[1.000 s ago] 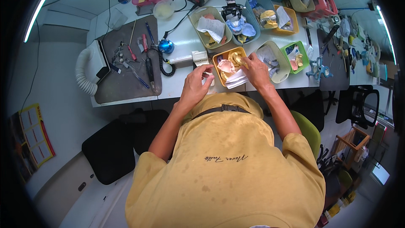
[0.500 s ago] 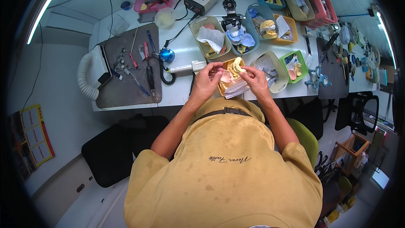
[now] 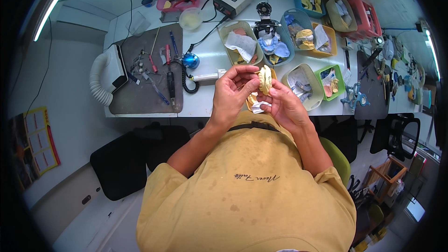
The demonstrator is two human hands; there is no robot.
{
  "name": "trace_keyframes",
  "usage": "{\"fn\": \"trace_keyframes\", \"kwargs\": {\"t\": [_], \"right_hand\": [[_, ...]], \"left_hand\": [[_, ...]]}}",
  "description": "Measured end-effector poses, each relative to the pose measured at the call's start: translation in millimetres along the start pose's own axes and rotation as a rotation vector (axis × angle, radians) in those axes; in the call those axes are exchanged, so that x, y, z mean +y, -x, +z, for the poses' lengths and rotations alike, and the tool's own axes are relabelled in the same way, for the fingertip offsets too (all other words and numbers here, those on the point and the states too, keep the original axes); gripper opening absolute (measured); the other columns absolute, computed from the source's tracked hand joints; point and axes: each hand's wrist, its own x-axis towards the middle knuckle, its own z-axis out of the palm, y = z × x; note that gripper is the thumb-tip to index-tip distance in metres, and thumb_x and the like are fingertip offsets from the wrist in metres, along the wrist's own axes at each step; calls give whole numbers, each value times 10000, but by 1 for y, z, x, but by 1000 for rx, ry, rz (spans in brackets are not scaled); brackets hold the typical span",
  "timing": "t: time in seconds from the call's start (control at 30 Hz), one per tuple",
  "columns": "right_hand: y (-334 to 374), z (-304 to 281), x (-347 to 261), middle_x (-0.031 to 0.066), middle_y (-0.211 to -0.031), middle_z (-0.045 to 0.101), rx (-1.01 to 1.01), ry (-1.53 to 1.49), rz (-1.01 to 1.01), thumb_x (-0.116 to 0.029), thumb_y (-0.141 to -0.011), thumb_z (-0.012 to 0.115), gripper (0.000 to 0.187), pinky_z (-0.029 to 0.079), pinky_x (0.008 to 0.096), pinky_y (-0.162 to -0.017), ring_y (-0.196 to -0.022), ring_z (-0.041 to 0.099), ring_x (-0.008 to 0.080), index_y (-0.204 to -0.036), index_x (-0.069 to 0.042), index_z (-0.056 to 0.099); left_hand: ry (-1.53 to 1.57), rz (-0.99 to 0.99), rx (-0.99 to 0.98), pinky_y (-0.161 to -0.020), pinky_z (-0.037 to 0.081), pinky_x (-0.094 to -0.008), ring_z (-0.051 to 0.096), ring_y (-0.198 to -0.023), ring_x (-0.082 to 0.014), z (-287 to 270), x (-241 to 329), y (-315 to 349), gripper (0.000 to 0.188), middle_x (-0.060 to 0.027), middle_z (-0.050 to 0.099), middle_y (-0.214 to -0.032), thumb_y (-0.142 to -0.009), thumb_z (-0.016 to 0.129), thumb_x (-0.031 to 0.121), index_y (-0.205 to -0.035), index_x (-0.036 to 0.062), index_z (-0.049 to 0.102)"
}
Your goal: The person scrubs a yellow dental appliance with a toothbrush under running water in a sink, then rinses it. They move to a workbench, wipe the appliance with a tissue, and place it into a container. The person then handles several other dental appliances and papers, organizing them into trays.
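Note:
A pale yellow dental cast (image 3: 265, 80) is held up on edge in front of my belly. My left hand (image 3: 233, 92) grips its left side with thumb and fingertips, closed on it. From the right, my right hand (image 3: 288, 107) pinches its lower right edge between thumb and fingers. Just below the cast stands a small orange basket (image 3: 273, 71), mostly hidden by my hands. Another yellow piece (image 3: 252, 99) and white paper (image 3: 258, 107) show in it.
Baskets of casts surround my hands: a cream one (image 3: 321, 94), a green one (image 3: 337, 68), a beige one (image 3: 224, 32). To the left, a handpiece (image 3: 170, 84) and tools lie on a dark mat (image 3: 154, 102). A white holder (image 3: 205, 76) and blue ball-shaped device (image 3: 190, 60) sit nearby.
The yellow cast has been raised above the orange basket and turned upright. My left hand, earlier apart from it, now grips it together with my right. The view has shifted slightly.

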Motion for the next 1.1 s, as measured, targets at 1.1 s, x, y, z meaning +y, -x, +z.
{"fn": "trace_keyframes", "kwargs": {"t": [1.1], "right_hand": [[27, 45, 1, 193, -1180, 626, -7, 430, -606, 60, -852, 703, 558, 555, 332, -943, -1131, 634, 257, -1258, -42, 335]], "left_hand": [[-49, 186, -85, -916, 511, -289, 655, -1001, -151, 25, 52, 31, 244, -121, 687, -1036, -928, 674, 84, -1129, -36, 605]]}}
